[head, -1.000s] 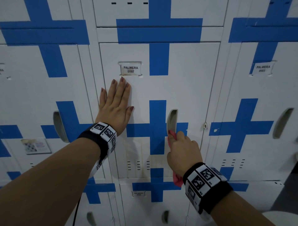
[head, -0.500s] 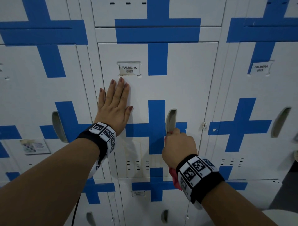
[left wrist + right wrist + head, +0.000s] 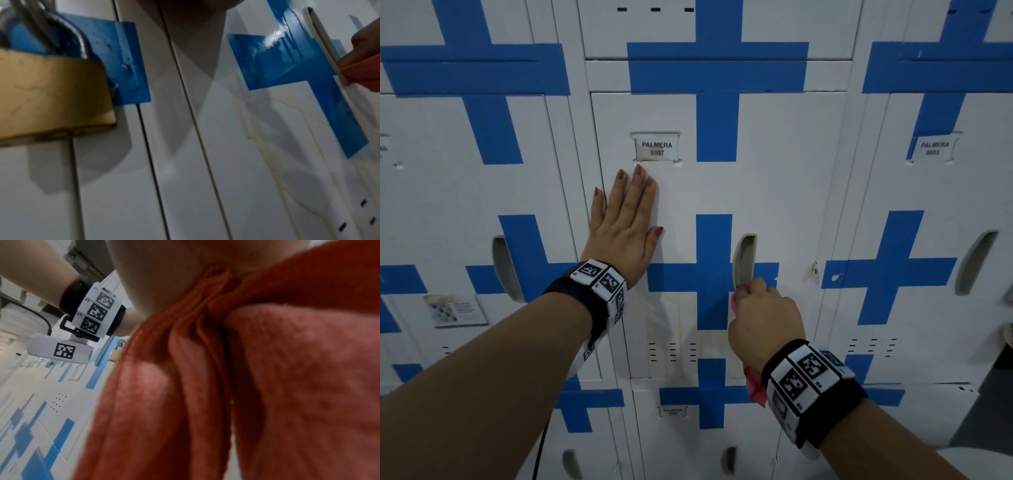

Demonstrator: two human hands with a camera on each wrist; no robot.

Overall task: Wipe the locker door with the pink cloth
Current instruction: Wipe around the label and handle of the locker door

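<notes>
Right hand wipes with the pink cloth at the foot of the locker door's recessed handle while the left hand lies flat on the door.

The right hand (image 3: 763, 318), fingers curled and clamped on the pink cloth (image 3: 755, 385), presses it to the locker door (image 3: 784, 178) at 6 o'clock of the recessed handle (image 3: 744, 260); a tail of cloth hangs under the wrist. The door's right edge, with its latch tab (image 3: 815, 270), lies at 3 o'clock of that hand, with bare white panel between and more at 12 o'clock. The left hand (image 3: 625, 229) lies flat, fingers straight and together, pointing to 12 o'clock just under the name plate (image 3: 656, 148), close to the door's left edge. A brass padlock (image 3: 49, 95) hangs at 9 o'clock on the neighbouring locker.
</notes>
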